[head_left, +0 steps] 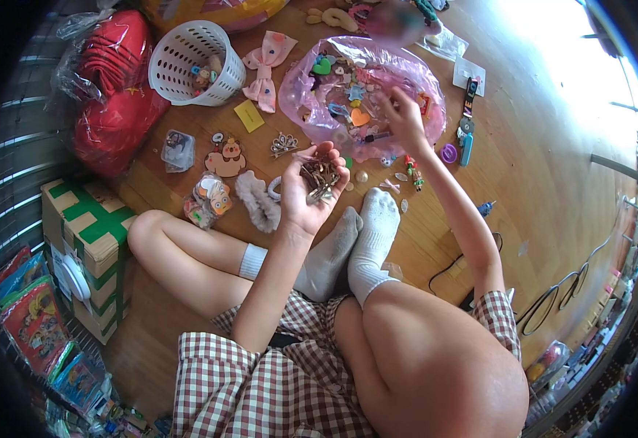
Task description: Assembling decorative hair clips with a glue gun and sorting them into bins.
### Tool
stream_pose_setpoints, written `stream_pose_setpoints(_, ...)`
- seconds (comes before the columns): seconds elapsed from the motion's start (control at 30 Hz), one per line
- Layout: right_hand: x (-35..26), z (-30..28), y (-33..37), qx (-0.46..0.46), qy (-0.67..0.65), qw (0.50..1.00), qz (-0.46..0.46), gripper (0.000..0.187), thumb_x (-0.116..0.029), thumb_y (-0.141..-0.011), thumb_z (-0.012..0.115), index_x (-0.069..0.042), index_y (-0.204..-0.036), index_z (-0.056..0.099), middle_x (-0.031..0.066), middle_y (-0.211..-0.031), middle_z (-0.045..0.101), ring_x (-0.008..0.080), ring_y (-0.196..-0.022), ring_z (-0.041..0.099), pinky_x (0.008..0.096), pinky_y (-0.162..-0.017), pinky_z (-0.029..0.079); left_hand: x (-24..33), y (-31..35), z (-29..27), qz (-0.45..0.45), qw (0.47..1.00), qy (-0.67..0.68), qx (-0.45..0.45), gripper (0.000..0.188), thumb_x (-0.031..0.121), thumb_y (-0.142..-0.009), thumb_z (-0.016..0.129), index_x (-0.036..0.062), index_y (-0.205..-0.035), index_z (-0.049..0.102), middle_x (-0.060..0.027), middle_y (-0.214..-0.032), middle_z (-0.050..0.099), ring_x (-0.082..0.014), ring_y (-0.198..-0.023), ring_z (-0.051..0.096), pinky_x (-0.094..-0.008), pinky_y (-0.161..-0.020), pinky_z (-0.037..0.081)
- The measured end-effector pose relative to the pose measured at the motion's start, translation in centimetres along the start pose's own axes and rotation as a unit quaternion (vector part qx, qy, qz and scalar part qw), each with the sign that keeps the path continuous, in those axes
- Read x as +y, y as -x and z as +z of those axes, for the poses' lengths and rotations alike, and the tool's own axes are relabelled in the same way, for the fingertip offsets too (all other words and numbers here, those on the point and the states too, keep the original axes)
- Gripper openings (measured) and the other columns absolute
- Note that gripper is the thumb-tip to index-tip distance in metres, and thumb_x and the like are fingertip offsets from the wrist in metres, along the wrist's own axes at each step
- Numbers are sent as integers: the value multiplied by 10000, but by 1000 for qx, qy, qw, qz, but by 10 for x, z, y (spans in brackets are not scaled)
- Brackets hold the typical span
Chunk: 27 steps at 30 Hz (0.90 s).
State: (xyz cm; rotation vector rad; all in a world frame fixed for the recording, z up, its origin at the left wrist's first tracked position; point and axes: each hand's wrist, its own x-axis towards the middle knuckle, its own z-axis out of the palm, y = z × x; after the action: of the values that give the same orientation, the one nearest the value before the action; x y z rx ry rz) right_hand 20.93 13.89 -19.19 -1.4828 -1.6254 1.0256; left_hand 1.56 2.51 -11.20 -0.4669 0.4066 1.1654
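Observation:
My left hand (pixel 306 208) is cupped palm up, fingers curled round a small heap of shiny brown and silver metal pieces (pixel 320 179) that look like hair clips. Over the right side of an opened pink plastic bag (pixel 300 135), my right hand (pixel 406 123) points inward with its fingers bent together; whether anything is between them I cannot make out. The bag holds many small colourful charms, among them an orange heart (pixel 360 117), a green heart (pixel 322 67) and a blue star (pixel 355 92). Just beyond my left hand lies a silver crown-shaped trinket (pixel 284 144).
A white perforated basket (pixel 180 62), pink bow (pixel 264 71), yellow card (pixel 249 116), bear cutout (pixel 225 158) and grey fluffy piece (pixel 257 201) lie leftward. A purple ring (pixel 448 153) and blue-strapped keychain (pixel 467 135) sit right. A taped carton (pixel 89 248) stands beside my knee.

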Motion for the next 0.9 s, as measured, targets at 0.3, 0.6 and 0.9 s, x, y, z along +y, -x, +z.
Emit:
stream_pose_setpoints(0.3, -19, -7, -66, -158, -468, 851, 179, 241, -271, -874, 525, -70, -741, 523, 12, -653, 513, 97, -537, 469, 231, -450, 351, -3, -2, -2, -8, 1000, -12, 6, 227, 160, -903, 448, -26, -943, 572, -131, -851, 571, -213, -801, 545, -326, -725, 507)
stream_pose_setpoints(0.6, -50, 11, -82, -180, 352, 916, 69, 321, -294, -817, 508, -23, -889, 663, 196, -867, 650, 320, -780, 646, 414, -691, 504, -2, 0, -2, -11, 1000, -9, 10, 227, 163, -899, 454, -26, -941, 572, -127, -857, 575, -212, -799, 549, -327, -737, 511)
stream_pose_setpoints(0.9, -63, -34, -83, -188, -42, 978, 73, 200, -213, -905, 505, -51, -894, 623, -70, -600, 428, 31, -495, 349, 195, -449, 282, 6, 5, -5, 16, 1000, -6, 16, 221, 158, -897, 453, -23, -942, 570, -121, -854, 574, -211, -800, 550, -326, -741, 508)
